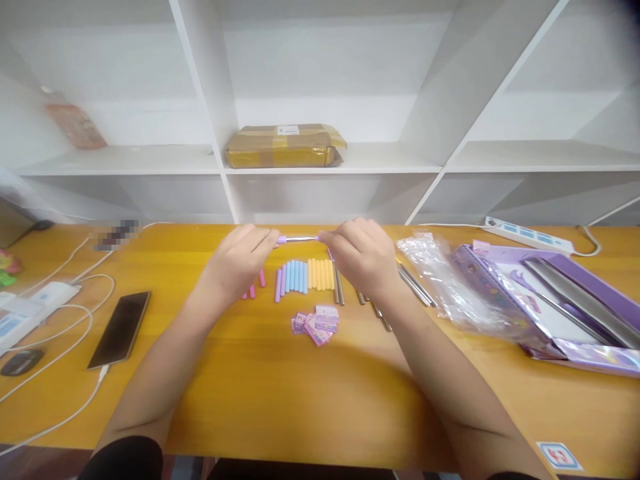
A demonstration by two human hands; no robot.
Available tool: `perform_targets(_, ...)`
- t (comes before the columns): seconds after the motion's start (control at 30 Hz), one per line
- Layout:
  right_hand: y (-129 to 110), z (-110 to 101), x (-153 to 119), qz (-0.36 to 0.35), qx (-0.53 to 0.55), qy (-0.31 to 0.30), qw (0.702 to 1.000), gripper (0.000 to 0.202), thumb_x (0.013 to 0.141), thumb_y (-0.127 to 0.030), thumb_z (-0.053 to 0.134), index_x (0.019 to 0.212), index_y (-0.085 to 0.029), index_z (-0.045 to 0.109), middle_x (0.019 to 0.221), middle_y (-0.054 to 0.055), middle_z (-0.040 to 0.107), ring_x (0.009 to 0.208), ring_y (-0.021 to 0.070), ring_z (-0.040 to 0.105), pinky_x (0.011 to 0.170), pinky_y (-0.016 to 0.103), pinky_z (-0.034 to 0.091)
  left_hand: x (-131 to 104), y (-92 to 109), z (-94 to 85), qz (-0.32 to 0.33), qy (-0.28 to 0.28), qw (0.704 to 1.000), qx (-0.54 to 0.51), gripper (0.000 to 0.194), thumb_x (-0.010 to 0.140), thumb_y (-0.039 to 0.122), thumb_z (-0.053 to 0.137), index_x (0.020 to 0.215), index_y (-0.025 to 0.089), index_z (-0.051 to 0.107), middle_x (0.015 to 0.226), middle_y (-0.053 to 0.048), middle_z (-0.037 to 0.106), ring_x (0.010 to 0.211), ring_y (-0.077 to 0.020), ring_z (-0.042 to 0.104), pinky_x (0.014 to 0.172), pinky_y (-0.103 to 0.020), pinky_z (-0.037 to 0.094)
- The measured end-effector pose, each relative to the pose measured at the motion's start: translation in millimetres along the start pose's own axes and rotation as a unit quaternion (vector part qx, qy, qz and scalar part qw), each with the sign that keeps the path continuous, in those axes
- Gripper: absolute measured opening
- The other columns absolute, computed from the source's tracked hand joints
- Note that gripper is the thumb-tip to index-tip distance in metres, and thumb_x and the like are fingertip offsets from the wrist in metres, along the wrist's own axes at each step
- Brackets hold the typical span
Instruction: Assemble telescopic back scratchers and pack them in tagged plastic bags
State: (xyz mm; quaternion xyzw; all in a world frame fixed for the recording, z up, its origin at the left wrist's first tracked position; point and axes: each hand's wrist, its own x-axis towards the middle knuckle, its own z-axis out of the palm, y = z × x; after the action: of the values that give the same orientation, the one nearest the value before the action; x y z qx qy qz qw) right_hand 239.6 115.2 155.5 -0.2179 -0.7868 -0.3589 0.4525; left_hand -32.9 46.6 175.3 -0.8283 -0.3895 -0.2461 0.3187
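Both hands are raised over the back of the wooden table, with a thin metal rod with purple ends stretched between them. My left hand is closed on its left end, and my right hand is closed on the right end. Below them lies a row of purple tubes, blue tubes and yellow tubes. Pink tubes are partly hidden by my left hand. Several metal rods lie around my right wrist. Small printed cards are piled nearer to me.
At the right are clear plastic bags and an open purple box holding metal parts. A phone, white cables and a power strip lie at the left. Shelves behind hold a taped carton.
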Motion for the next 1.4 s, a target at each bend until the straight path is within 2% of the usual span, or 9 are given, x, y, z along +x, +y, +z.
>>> perform_targets(0.6, 2.0, -6.1, 4.6, -0.009, -0.005, 0.016, 1.000, 0.016, 0.104, -0.010, 0.062, 0.098, -0.023, 0.068, 0.076, 0.000, 0.062, 0.071, 0.0161, 0.038, 0.068, 0.033, 0.027, 2.7, 5.9, 1.8, -0.017, 0.005, 1.000, -0.008, 0.027, 0.102, 0.010, 0.058, 0.126, 0.019, 0.066, 0.094, -0.008, 0.074, 0.081, -0.0229, 0.061, 0.076, -0.038, 0.050)
perform_targets(0.8, 4.6, -5.8, 0.1, 0.019, 0.015, -0.022, 0.999, 0.016, 0.105, -0.013, 0.060, 0.098, -0.025, 0.068, 0.078, 0.000, 0.061, 0.072, 0.0160, 0.040, 0.068, 0.035, 0.025, -0.1, 2.0, -0.1, -0.016, 0.003, 1.000, -0.010, 0.027, 0.102, 0.007, 0.054, 0.123, 0.020, 0.066, 0.093, -0.008, 0.074, 0.078, -0.0225, 0.060, 0.077, -0.038, 0.051)
perform_targets(0.97, -13.1, 0.0, -0.2, 0.053, 0.004, 0.018, 0.998, 0.018, 0.104, -0.011, 0.062, 0.096, -0.025, 0.068, 0.079, 0.000, 0.065, 0.074, 0.0169, 0.041, 0.069, 0.035, 0.026, 5.2, 14.9, 0.9, -0.008, 0.006, 1.000, -0.004, 0.026, 0.104, 0.008, 0.053, 0.123, 0.017, 0.066, 0.097, -0.008, 0.077, 0.076, -0.0220, 0.060, 0.075, -0.037, 0.052)
perform_targets(1.03, -6.3, 2.5, -3.5, 0.057, -0.001, 0.009, 0.998, 0.017, 0.103, -0.011, 0.063, 0.098, -0.026, 0.070, 0.082, 0.001, 0.067, 0.075, 0.0170, 0.042, 0.071, 0.035, 0.027, 5.6, 9.6, -3.8, 0.003, 0.001, 1.000, 0.004, 0.025, 0.105, 0.008, 0.053, 0.122, 0.017, 0.068, 0.096, -0.008, 0.078, 0.077, -0.0216, 0.061, 0.075, -0.036, 0.052)
perform_targets(1.13, 52.0, -0.9, -19.9, 0.094, -0.018, -0.030, 0.995, 0.022, 0.106, -0.019, 0.061, 0.088, -0.026, 0.072, 0.078, 0.003, 0.065, 0.072, 0.0167, 0.042, 0.071, 0.036, 0.028, -7.8, -37.8, -20.5, 0.020, 0.036, 0.998, 0.056, 0.026, 0.107, 0.011, 0.053, 0.121, 0.020, 0.073, 0.103, -0.004, 0.081, 0.083, -0.0192, 0.065, 0.073, -0.032, 0.052)
perform_targets(1.23, 150.7, -10.8, -49.4, 0.177, -0.065, 0.038, 0.981, 0.054, 0.108, -0.036, 0.060, 0.055, -0.026, 0.055, 0.054, 0.003, 0.041, 0.061, 0.0178, 0.030, 0.066, 0.038, 0.024, -39.7, -116.9, -36.9, -0.038, 0.176, 0.972, 0.154, 0.011, 0.105, 0.026, 0.068, 0.106, 0.025, 0.079, 0.092, 0.004, 0.083, 0.075, -0.0153, 0.063, 0.063, -0.027, 0.046)
perform_targets(1.3, 209.1, -14.8, -70.0, 0.270, -0.096, 0.014, 0.958, 0.059, 0.099, -0.042, 0.072, 0.047, -0.027, 0.049, 0.045, 0.000, 0.033, 0.053, 0.0157, 0.025, 0.064, 0.039, 0.023, -60.9, -158.5, -39.7, -0.066, 0.156, 0.978, 0.123, 0.022, 0.100, 0.047, 0.075, 0.096, 0.027, 0.081, 0.082, 0.007, 0.081, 0.070, -0.0134, 0.063, 0.060, -0.026, 0.046)
perform_targets(1.33, 230.5, -15.5, -78.8, 0.328, -0.122, 0.001, 0.937, 0.061, 0.093, -0.044, 0.079, 0.043, -0.027, 0.048, 0.042, 0.000, 0.031, 0.052, 0.0149, 0.023, 0.063, 0.040, 0.023, -68.3, -171.0, -38.7, -0.081, 0.117, 0.984, 0.110, 0.027, 0.100, 0.053, 0.072, 0.096, 0.028, 0.082, 0.082, 0.007, 0.082, 0.071, -0.0132, 0.064, 0.061, -0.025, 0.047)
perform_targets(1.4, 256.0, -16.6, -91.6, 0.411, -0.178, -0.002, 0.894, 0.063, 0.081, -0.043, 0.089, 0.038, -0.027, 0.045, 0.042, -0.001, 0.029, 0.053, 0.0143, 0.022, 0.064, 0.040, 0.025, -74.3, -180.0, -34.7, -0.117, 0.101, 0.982, 0.110, 0.032, 0.100, 0.060, 0.069, 0.097, 0.031, 0.082, 0.084, 0.008, 0.082, 0.074, -0.0140, 0.065, 0.065, -0.027, 0.048)
